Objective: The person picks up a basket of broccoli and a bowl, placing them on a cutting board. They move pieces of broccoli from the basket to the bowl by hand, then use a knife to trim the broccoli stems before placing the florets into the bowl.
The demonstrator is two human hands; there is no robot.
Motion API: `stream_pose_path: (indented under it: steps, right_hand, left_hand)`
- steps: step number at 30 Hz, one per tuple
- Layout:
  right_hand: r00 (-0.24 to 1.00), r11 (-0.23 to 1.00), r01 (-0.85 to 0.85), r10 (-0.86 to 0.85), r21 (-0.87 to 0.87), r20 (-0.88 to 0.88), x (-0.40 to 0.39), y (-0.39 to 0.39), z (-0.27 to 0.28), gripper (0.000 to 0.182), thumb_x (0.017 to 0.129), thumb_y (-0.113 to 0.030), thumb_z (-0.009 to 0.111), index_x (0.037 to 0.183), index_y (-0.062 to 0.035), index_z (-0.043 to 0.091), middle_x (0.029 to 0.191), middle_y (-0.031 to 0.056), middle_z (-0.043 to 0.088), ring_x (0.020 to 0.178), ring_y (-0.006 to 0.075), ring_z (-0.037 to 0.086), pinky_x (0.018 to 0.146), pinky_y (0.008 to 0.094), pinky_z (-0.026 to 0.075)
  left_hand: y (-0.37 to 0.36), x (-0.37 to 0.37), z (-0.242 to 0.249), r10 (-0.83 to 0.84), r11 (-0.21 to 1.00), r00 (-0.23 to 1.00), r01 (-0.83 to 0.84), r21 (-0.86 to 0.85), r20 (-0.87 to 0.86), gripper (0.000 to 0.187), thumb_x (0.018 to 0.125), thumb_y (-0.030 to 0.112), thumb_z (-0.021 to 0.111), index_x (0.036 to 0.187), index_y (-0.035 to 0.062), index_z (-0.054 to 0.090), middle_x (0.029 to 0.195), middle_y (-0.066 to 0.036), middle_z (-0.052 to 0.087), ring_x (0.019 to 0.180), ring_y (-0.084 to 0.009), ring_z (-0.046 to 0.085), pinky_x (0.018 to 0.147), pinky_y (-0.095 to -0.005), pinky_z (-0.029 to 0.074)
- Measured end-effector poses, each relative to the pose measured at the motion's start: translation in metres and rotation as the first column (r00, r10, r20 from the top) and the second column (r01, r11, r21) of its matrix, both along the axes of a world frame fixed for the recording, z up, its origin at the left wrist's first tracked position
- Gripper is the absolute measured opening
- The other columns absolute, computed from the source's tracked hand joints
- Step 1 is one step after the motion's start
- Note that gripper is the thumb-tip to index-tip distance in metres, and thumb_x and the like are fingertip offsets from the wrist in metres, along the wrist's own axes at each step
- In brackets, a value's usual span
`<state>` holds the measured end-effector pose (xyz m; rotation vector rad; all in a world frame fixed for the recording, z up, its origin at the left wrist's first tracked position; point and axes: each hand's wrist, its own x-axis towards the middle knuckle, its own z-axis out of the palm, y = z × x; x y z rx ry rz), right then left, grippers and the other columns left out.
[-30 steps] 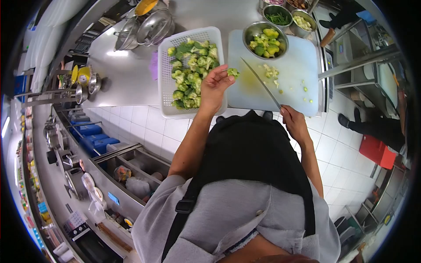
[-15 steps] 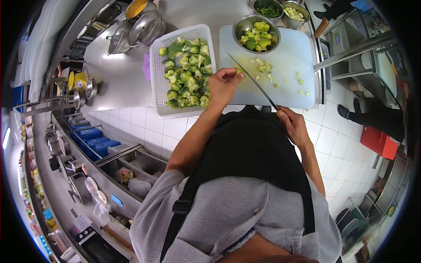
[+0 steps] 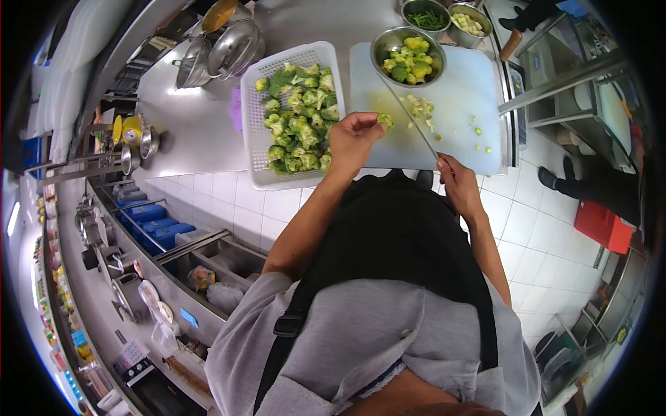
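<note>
My left hand (image 3: 356, 139) pinches a small broccoli floret (image 3: 385, 121) over the left part of the white cutting board (image 3: 465, 97). In my right hand (image 3: 458, 179) is the handle of a long knife (image 3: 415, 123), its blade slanting up and left across the board. Pale stem trimmings (image 3: 420, 107) lie just right of the blade. At the board's top edge, a steel bowl (image 3: 375, 61) holds cut florets. To the left, a white perforated basket (image 3: 254, 149) contains many broccoli florets.
Steel bowls of green pieces (image 3: 424, 19) and pale cubes (image 3: 466, 24) stand behind the board. Metal strainers (image 3: 236, 52) sit on the steel table at the back left. A co-worker's dark-clothed leg (image 3: 596, 182) and a red container (image 3: 602, 226) are at the right.
The floret in my left hand now shows more beyond the fingertips, clear of the blade. The knife has shifted slightly and points more steeply toward the bowl.
</note>
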<state>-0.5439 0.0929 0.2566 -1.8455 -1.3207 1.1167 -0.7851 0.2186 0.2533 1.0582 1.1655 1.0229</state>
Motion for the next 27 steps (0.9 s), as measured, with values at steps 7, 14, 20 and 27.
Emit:
stream_pose_path:
  steps: [7,14,20,27]
  right_hand:
    - [0.996,0.993,-0.065,0.059,0.094,0.067,0.002,0.000,-0.019,0.033,0.110,-0.024,0.055,0.128,-0.0001,0.069,0.079,0.0193,0.065,0.069,0.0286,0.061,0.072,0.0410,0.051]
    - [0.991,0.996,-0.081,0.084,-0.027,0.103,-0.001,0.002,-0.004,0.034,0.110,-0.023,0.054,0.127,0.0033,0.068,0.086,0.0210,0.067,0.077,0.0317,0.063,0.078,0.0421,0.052]
    - [0.989,0.995,-0.084,0.076,0.060,0.123,-0.001,-0.001,-0.015,0.036,0.111,-0.025,0.054,0.127,0.0041,0.068,0.101,0.0285,0.071,0.094,0.0383,0.070,0.089,0.0442,0.053]
    - [0.993,0.998,-0.060,0.057,0.017,0.101,-0.004,-0.002,-0.015,0.038,0.111,-0.027,0.055,0.128,0.0040,0.068,0.102,0.0275,0.073,0.096,0.0390,0.071,0.090,0.0441,0.054]
  left_hand:
    - [0.047,-0.067,0.012,0.240,0.936,0.962,-0.195,0.292,-0.126,0.024,0.088,0.001,0.083,0.109,-0.0054,0.073,0.099,-0.009,0.076,0.086,-0.0103,0.069,0.078,-0.0264,0.058]
    - [0.143,-0.206,0.015,0.325,0.936,0.191,0.074,0.344,-0.926,0.030,0.089,0.014,0.074,0.117,0.0031,0.077,0.103,-0.022,0.077,0.093,-0.0388,0.076,0.080,-0.0455,0.061]
    - [0.160,-0.213,-0.043,0.155,0.973,-0.019,0.177,0.149,-0.988,0.025,0.092,0.023,0.065,0.110,0.0114,0.079,0.108,-0.020,0.077,0.103,-0.0384,0.074,0.091,-0.0476,0.060]
    - [0.162,-0.176,-0.045,0.282,0.956,0.065,0.063,0.286,-0.957,0.024,0.087,0.027,0.075,0.101,0.0095,0.081,0.113,-0.016,0.075,0.104,-0.0358,0.074,0.094,-0.0427,0.059]
